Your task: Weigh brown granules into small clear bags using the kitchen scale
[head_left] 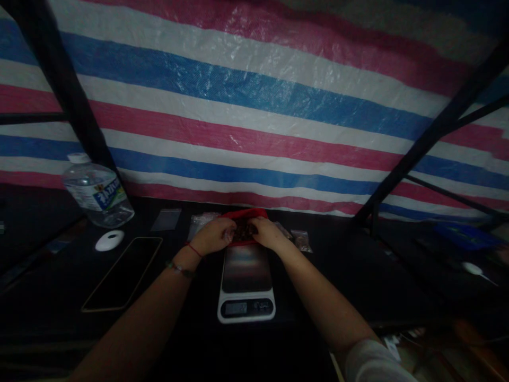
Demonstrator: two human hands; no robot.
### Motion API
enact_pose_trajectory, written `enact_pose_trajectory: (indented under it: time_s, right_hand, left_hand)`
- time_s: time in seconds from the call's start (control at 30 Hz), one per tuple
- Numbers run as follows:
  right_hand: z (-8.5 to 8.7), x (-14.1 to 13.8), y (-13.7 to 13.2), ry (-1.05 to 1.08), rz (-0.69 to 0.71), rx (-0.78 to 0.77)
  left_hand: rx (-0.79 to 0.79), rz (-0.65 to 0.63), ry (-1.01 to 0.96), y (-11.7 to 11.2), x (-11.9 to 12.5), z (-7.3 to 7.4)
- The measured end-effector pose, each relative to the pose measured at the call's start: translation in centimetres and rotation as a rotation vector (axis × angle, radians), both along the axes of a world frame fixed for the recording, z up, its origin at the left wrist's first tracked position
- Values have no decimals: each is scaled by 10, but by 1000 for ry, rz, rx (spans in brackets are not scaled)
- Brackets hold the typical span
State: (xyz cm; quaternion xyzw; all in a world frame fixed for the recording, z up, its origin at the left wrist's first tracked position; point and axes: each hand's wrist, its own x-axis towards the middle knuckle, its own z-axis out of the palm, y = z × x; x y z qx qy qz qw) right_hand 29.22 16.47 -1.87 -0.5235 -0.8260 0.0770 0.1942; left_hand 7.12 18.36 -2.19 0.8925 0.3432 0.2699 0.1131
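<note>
My left hand (213, 236) and my right hand (269, 233) meet just beyond a white kitchen scale (246, 286) on the dark table. Both hands are closed on a small clear bag (241, 231) of dark brown pieces, held between them. Behind the bag sits a red container (244, 214), partly hidden by my fingers. The scale's plate is bare and its display faces me. My left wrist wears a red string and a bead bracelet.
A water bottle (97, 191) stands at the back left, with a white round lid-like object (109, 240) and a dark phone (125, 272) nearer me. Small clear bags (302, 240) lie beside the red container. A striped tarp (254, 106) hangs behind; black frame bars (429, 132) cross right.
</note>
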Motion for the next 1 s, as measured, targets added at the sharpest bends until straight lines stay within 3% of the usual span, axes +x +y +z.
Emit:
enact_pose_trajectory:
  time_s: [0.17, 0.33, 0.67, 0.87, 1.0]
  right_hand:
    - [4, -3, 5, -115, 124, -46]
    - [8, -16, 11, -75, 210, -90]
    - [1, -8, 20, 33, 200, -191]
    - [10, -13, 16, -155, 154, -179]
    - [2, -20, 19, -98, 162, -149]
  left_hand:
    - [-131, 55, 132, 2, 8, -8]
    - [-236, 98, 140, 5, 9, -10]
    - [-316, 105, 40, 12, 7, -16]
    - [-341, 161, 82, 15, 11, -18]
    - [-327, 132, 67, 18, 13, -23]
